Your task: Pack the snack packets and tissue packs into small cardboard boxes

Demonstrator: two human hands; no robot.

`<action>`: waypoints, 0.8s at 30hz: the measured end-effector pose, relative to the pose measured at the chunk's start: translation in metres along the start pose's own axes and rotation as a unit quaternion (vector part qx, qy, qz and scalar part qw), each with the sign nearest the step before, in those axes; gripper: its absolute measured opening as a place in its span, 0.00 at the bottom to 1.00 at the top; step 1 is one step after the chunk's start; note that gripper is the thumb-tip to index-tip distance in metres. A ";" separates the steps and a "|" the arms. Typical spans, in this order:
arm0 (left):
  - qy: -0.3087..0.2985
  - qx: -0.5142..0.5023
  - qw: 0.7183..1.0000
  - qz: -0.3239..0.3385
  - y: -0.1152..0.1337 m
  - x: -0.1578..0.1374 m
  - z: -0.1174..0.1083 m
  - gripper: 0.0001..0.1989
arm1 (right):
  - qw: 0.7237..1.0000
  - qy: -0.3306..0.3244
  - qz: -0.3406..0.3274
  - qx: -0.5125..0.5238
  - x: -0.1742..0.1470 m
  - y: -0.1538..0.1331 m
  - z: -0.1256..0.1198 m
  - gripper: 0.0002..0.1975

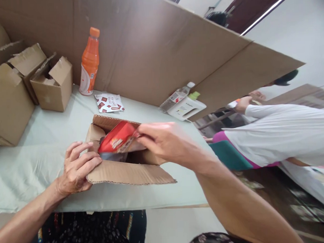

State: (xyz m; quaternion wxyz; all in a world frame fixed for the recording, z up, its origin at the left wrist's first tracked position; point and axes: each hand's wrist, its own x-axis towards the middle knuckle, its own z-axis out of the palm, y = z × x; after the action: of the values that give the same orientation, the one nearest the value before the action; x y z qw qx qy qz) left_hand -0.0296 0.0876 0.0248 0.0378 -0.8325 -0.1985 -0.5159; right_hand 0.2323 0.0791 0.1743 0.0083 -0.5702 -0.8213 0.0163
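Note:
An open cardboard box (132, 172) sits on the table in front of me, its near flap folded outward. My right hand (165, 143), slightly blurred, pinches the right end of a red snack packet (119, 136) at the box opening. The packet is tilted, its left part inside the box. Below it, a greyish-blue item (113, 156) shows in the box, too hidden to name. My left hand (79, 164) grips the box's left side near the flap, fingers over the edge.
Several cardboard boxes (54, 90) stand at the left. Along the cardboard partition (137, 47) are an orange drink bottle (89, 63), a white patterned sachet (109, 102), a clear bottle (177, 98) and a white jug (187, 108). A person in white (275, 134) sits at the right.

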 end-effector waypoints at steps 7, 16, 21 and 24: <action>0.003 -0.001 0.999 0.042 0.005 0.001 -0.003 0.17 | 0.998 0.043 -0.005 -0.046 -0.015 -0.008 -0.018 0.12; -0.069 -0.031 0.994 0.083 0.003 0.007 -0.002 0.17 | 0.997 0.026 0.035 0.066 0.021 -0.021 0.023 0.09; -0.105 0.043 0.993 0.025 0.010 0.016 -0.001 0.24 | 0.981 0.126 0.026 0.147 0.011 -0.018 0.025 0.13; -0.143 0.065 0.988 0.007 0.019 0.030 -0.010 0.24 | 0.976 0.172 0.053 0.125 -0.001 -0.013 0.014 0.13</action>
State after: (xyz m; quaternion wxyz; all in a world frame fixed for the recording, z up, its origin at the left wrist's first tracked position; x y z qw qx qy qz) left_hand -0.0196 0.0758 0.0585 0.0666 -0.8949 -0.2285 -0.3774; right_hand 0.2199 0.0737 0.1603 0.2197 -0.6014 -0.7678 0.0212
